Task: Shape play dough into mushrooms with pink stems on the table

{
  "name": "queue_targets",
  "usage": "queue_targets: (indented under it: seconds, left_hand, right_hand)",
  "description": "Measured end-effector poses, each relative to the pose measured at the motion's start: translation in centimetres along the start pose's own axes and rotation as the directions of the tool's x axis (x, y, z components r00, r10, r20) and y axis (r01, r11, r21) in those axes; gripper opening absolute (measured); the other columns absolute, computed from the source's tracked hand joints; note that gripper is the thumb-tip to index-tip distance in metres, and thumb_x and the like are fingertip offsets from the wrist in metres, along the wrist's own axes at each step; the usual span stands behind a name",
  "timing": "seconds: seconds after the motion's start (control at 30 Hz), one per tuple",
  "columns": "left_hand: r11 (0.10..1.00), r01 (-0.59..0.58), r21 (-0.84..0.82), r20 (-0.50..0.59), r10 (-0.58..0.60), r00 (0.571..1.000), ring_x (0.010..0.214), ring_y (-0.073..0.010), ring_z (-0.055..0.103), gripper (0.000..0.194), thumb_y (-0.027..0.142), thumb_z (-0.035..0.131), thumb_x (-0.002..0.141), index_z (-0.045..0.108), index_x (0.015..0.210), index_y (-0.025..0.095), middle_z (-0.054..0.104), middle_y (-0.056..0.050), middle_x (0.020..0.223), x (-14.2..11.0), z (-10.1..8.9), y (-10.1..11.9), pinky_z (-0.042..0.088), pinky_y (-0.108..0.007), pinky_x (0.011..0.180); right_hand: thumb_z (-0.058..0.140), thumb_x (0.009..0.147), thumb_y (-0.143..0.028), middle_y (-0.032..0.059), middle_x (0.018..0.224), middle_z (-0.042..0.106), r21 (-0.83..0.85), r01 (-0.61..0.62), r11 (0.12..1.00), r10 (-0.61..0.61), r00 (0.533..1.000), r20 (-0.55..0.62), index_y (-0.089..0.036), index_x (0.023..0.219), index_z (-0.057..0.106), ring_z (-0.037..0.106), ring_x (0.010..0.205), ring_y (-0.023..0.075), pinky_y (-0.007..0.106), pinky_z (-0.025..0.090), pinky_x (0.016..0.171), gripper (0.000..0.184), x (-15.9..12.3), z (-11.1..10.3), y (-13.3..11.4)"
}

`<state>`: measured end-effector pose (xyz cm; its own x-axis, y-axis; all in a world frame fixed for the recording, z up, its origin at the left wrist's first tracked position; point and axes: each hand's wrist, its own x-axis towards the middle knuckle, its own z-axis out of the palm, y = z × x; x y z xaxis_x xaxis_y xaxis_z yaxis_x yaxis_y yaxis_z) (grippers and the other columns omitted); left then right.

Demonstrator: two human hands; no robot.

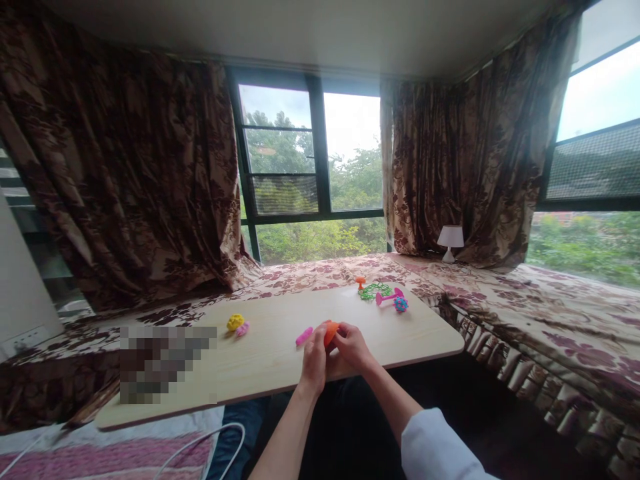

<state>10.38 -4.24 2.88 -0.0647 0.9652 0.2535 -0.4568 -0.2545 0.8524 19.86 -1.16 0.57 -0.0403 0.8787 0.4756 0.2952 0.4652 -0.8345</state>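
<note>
Over the near edge of the table, my left hand (314, 357) and my right hand (353, 345) are closed together around a small orange object (331, 331). Fingers cover much of it, so I cannot tell its exact kind. A bright pink stick-like piece (304, 336) lies on the tabletop just left of my left hand. Farther left sit a bumpy yellow ball (235, 323) and a small light pink piece (243, 329), side by side.
At the table's (273, 367) far right lie a small orange knob-shaped toy (361, 283), green strings (375, 291), a magenta dumbbell-shaped toy (389, 297) and a knobbly blue-pink ball (401, 305). A white lamp (451, 237) stands on the window ledge. A white cable (210, 432) loops below.
</note>
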Motion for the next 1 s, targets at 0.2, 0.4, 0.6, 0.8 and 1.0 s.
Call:
queue_targets:
  seconds: [0.2,0.4,0.6,0.8,1.0]
  left_hand:
    - [0.999,0.007,-0.038,0.105,-0.003,0.995,0.080,-0.0152,0.060,0.028,0.037,0.049,0.084,0.058,0.095,0.013,0.062,-0.005,0.092,0.2,-0.4,-0.3,0.050,-0.035,0.072]
    - [0.995,0.047,-0.090,0.119,-0.036,0.992,0.080,-0.0151,0.060,0.026,0.034,0.051,0.084,0.057,0.099,0.013,0.062,-0.005,0.094,0.2,-0.4,-0.2,0.050,-0.035,0.071]
    - [0.970,0.134,-0.201,0.122,-0.111,0.986,0.078,-0.0145,0.060,0.027,0.036,0.050,0.084,0.058,0.095,0.012,0.062,-0.005,0.092,0.5,-0.6,0.0,0.050,-0.034,0.070]
    - [0.912,0.257,-0.319,0.142,-0.222,0.965,0.085,-0.0173,0.061,0.031,0.039,0.048,0.085,0.056,0.098,0.013,0.062,-0.006,0.095,1.1,-2.2,0.6,0.050,-0.038,0.074]
    - [0.907,0.243,-0.344,0.135,-0.209,0.969,0.081,-0.0160,0.060,0.027,0.034,0.050,0.084,0.055,0.101,0.014,0.061,-0.005,0.092,1.0,-1.9,0.5,0.050,-0.037,0.073]
  right_hand:
    - [0.050,0.089,-0.030,0.0026,0.088,0.061,0.044,0.013,0.999,-0.015,0.999,0.042,-0.012,0.096,0.058,0.060,0.073,0.0134,0.030,0.051,0.065,0.021,-0.1,-0.3,-0.6]
    - [0.050,0.088,-0.030,0.0039,0.097,0.060,0.036,-0.019,0.999,0.019,1.000,0.012,-0.013,0.102,0.056,0.060,0.080,0.0157,0.031,0.051,0.068,0.023,-0.1,-0.2,-0.3]
    - [0.051,0.088,-0.032,0.0026,0.090,0.061,0.033,-0.031,0.999,0.031,1.000,0.007,-0.012,0.096,0.058,0.060,0.075,0.0146,0.031,0.051,0.066,0.023,-0.3,-0.3,-0.8]
    - [0.048,0.089,-0.034,0.0014,0.083,0.061,0.086,0.002,0.996,-0.004,1.000,0.023,-0.012,0.091,0.059,0.059,0.071,0.0130,0.029,0.050,0.064,0.025,-0.4,-1.2,-1.8]
    - [0.048,0.089,-0.035,0.0009,0.079,0.061,0.105,0.002,0.995,-0.003,1.000,0.010,-0.012,0.089,0.059,0.059,0.069,0.0123,0.028,0.050,0.063,0.025,-0.4,-1.3,-2.0]
